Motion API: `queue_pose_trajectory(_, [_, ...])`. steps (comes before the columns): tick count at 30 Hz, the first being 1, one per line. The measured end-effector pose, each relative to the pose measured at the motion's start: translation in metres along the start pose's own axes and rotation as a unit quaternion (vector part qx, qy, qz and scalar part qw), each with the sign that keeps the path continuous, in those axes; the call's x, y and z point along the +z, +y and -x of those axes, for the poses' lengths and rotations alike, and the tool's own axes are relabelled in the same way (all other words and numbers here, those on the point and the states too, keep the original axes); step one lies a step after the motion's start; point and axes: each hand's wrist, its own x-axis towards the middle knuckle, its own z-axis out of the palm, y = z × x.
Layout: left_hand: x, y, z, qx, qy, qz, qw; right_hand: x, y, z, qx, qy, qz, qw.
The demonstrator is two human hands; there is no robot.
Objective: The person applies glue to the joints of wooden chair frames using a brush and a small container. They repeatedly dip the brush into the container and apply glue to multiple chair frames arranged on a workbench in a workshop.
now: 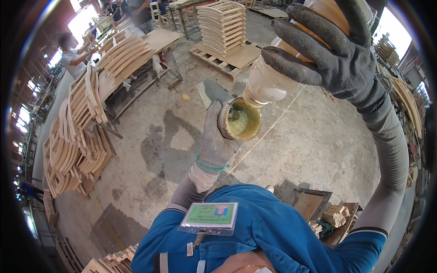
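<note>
In my left hand (217, 141), in a grey glove, I hold a round cup (251, 122) upright, its mouth facing up. A greenish-yellow, glossy liquid lies inside it. My right hand (334, 54), in a dark grey glove, is wrapped round a large translucent whitish bottle (273, 82) raised above the cup. The bottle is tipped neck down, its mouth at the cup's upper rim. Amber liquid shows through its wall between my fingers. Whether liquid is flowing from the mouth I cannot make out.
Stacked curved wooden frames (221, 27) stand on a pallet (214, 61) ahead. More wooden parts (75, 132) pile up along the left beside a workbench (159, 38). A person (73, 57) works at the far left. A box of wood offcuts (339, 216) sits at my lower right.
</note>
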Motion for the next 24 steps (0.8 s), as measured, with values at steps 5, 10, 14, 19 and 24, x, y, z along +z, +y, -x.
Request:
queue_pose_trajectory(5, [-0.024, -0.009, 0.000, 0.158, -0.054, -0.359, 0.918, 0.003, -0.001, -0.005, 0.033, 0.015, -0.012, 0.999])
queue_pose_trajectory(10, [-0.009, -0.003, 0.003, 0.079, -0.049, -0.219, 0.971, -0.001, 0.001, -0.011, 0.026, 0.048, -0.053, 0.997])
queue_pose_trajectory(14, [0.000, 0.004, 0.007, 0.023, -0.038, -0.088, 0.995, 0.001, 0.001, -0.016, 0.025, 0.084, -0.035, 0.996])
queue_pose_trajectory(19, [0.015, 0.015, 0.008, 0.097, -0.110, -0.187, 0.971, 0.005, 0.003, -0.001, 0.065, 0.052, -0.063, 0.995])
queue_pose_trajectory(24, [0.016, 0.015, 0.007, -0.001, -0.141, 0.064, 0.988, 0.005, 0.004, -0.012, 0.028, 0.073, -0.020, 0.997])
